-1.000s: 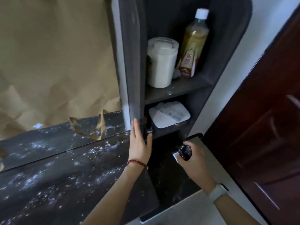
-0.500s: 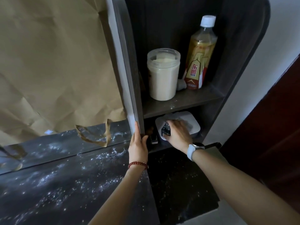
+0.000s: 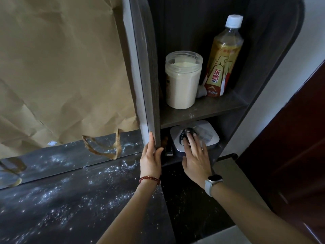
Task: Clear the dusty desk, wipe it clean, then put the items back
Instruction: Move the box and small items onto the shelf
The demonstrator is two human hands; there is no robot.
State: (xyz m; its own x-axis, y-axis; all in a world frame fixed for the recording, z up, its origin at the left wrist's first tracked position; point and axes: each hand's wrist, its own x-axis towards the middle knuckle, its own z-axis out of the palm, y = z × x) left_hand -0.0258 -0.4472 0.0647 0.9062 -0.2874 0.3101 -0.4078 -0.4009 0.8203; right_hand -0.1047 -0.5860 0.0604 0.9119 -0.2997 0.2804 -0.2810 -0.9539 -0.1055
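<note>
Glossy black rounded object (image 3: 187, 135) sits on a white flat box (image 3: 209, 132) in the lower shelf bay, right hand (image 3: 197, 155) just below it w/ fingers straight, tips touching it, gripping nothing. Left hand (image 3: 151, 159), beside it, clasps the grey cabinet door (image 3: 147, 85) edge, thumb wrapped round. Below both, dark desk (image 3: 70, 199) speckled w/ white dust.

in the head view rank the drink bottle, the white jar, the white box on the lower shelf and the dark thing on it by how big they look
1. drink bottle, tallest
2. white jar, close behind, wider
3. white box, partly hidden
4. dark object, smallest
</note>
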